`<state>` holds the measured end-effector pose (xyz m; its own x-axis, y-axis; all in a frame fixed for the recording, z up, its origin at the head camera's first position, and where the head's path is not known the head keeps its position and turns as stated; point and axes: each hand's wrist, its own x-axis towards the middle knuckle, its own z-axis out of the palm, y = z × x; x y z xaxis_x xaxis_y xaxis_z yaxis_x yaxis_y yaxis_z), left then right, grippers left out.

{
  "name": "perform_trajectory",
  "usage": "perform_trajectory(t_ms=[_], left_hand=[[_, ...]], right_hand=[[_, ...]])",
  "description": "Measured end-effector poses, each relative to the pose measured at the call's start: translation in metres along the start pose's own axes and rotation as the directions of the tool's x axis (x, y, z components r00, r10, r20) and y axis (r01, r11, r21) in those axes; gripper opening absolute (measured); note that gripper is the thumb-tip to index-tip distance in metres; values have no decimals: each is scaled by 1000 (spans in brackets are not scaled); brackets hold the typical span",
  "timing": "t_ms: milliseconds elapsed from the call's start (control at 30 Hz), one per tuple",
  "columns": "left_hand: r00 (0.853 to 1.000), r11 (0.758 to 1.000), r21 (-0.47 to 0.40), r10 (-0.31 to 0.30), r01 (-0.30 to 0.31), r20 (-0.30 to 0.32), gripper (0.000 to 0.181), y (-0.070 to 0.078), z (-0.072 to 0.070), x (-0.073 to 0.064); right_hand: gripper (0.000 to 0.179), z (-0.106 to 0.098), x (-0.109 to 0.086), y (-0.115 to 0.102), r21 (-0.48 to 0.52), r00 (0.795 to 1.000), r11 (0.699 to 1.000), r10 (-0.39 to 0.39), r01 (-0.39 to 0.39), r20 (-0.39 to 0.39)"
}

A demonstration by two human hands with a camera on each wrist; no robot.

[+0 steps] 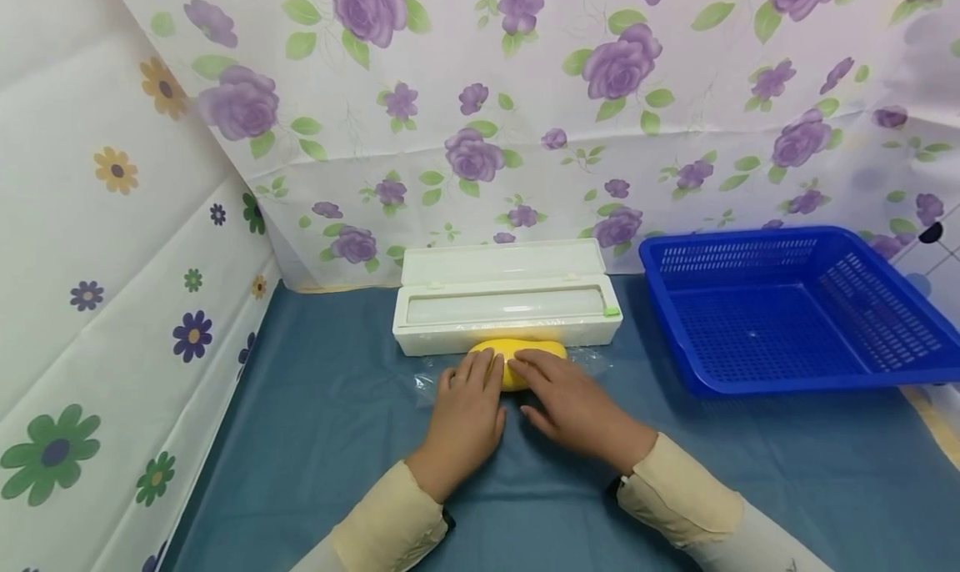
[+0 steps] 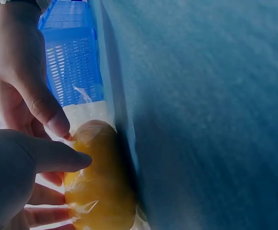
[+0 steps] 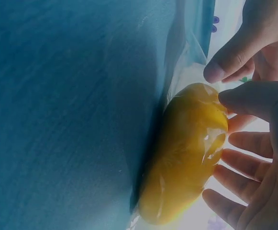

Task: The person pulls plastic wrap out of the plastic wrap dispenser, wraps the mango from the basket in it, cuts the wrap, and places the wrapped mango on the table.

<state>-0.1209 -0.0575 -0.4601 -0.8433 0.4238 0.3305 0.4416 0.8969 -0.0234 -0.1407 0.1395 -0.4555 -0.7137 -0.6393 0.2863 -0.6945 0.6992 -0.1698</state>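
Two hands (image 1: 465, 409) (image 1: 583, 405), fingers extended, touch — without gripping — a rounded, glossy yellow oblong (image 3: 184, 153) in clear film (image 1: 425, 386).

Dressed in pale grey sleeves (image 1: 761, 543), finished with wide cream cuffs (image 1: 681, 493), creased and slightly puffed. Fitted each side with a small black piece (image 1: 449, 520), mostly hidden, showing only at the cuff's edge.

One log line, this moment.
left hand, right hand: touching yellow oblong object in clear plastic film | white rectangular box: lid open | blue perforated plastic basket: right of box
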Motion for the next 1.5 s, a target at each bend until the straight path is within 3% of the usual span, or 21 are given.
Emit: perform_trajectory(t_ms=[600,800,900,1000,1067,1233,1500], left_hand=[[997,1000,4,-11,11,-76,59,-4,7,17],[995,1000,-3,-17,17,-97,58,-6,8,22],[997,1000,-27,-14,11,-82,57,-10,6,27],[1000,992,-127,-17,15,-18,62,-17,-1,35],[999,975,-220,-22,30,39,63,-22,-7,41],[985,903,-419,-19,91,172,57,-37,-20,54],[945,778,-584,-36,231,326,58,-56,-31,64]], right_hand=[[74,6,12,7,-5,996,1000,22,-22,-81],[70,10,17,12,-23,991,1000,14,-17,-133],[64,9,21,13,-6,988,1000,25,-26,-153],[59,6,25,15,61,986,997,56,-47,-158],[57,3,27,17,126,985,990,82,-63,-152],[56,-2,31,24,243,985,966,119,-87,-122],[55,-11,38,34,309,986,943,154,-127,-64]])
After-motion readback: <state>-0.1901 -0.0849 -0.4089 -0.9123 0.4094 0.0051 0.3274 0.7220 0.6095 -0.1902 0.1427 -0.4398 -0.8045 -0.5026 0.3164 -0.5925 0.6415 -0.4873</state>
